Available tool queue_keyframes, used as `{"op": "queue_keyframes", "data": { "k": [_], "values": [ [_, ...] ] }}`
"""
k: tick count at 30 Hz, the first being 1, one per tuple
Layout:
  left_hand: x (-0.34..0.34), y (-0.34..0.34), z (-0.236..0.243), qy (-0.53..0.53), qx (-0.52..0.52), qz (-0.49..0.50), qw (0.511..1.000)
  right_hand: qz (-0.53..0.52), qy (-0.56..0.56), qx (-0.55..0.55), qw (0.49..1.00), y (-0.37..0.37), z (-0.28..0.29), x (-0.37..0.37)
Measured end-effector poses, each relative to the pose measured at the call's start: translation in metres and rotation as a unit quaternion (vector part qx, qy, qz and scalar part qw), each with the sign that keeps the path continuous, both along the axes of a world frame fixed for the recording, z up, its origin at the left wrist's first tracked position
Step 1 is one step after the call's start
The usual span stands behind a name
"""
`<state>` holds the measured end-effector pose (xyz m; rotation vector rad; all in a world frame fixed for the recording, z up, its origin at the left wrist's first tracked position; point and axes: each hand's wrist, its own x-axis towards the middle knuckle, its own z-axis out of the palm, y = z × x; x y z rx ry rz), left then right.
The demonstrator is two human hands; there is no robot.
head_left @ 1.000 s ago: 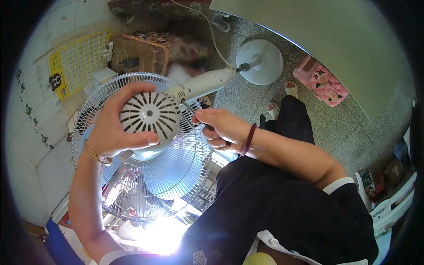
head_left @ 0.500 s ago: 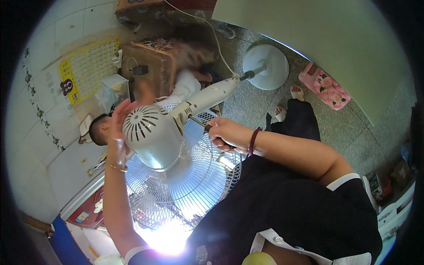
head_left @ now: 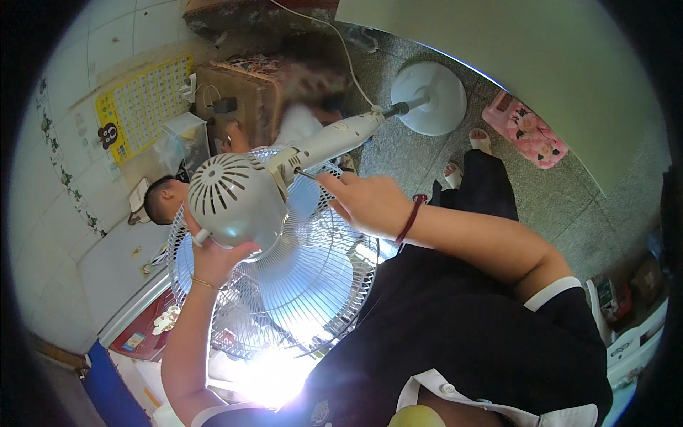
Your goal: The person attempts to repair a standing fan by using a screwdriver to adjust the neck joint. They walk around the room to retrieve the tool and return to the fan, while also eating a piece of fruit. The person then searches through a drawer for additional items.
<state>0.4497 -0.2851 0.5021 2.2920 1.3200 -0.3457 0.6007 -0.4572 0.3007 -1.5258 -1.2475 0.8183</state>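
My left hand (head_left: pixel 213 259) is closed round the lower part of the fan's white motor housing (head_left: pixel 245 220), which has a slotted rear cap. My right hand (head_left: pixel 366 203) grips a screwdriver (head_left: pixel 306 174), its shaft at the joint where the housing meets the white neck (head_left: pixel 327 142); the handle is mostly hidden by my fingers. Beneath the housing are the wire guard (head_left: pixel 313 299) and pale blue blades, partly washed out by glare. The neck leads up to a pole and a round base (head_left: pixel 420 82) lying at the back.
A person's head (head_left: pixel 162 200) and hand (head_left: pixel 238 135) are beyond the fan. A pink floral stool (head_left: pixel 526 135) stands under the large pale tabletop (head_left: pixel 541 57). A yellow chart (head_left: pixel 142 107) hangs on the tiled wall. White chair parts (head_left: pixel 633 341) show at lower right.
My left hand has shifted from over the rear cap to the housing's underside, and the housing has turned. My right hand has rolled over and risen slightly. Another person's head has appeared at left.
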Motion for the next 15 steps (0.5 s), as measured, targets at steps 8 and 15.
{"op": "queue_keyframes", "data": {
  "k": [8, 15],
  "values": [
    [0.064, -0.002, 0.013, 0.040, -0.046, -0.049, 0.997, 0.015, -0.004, 0.039, 0.999, 0.008, -0.008, 0.018],
    [0.111, 0.012, 0.023, 0.115, -0.086, -0.026, 0.989, 0.081, -0.009, 0.059, 0.995, 0.015, -0.010, 0.041]
  ]
}}
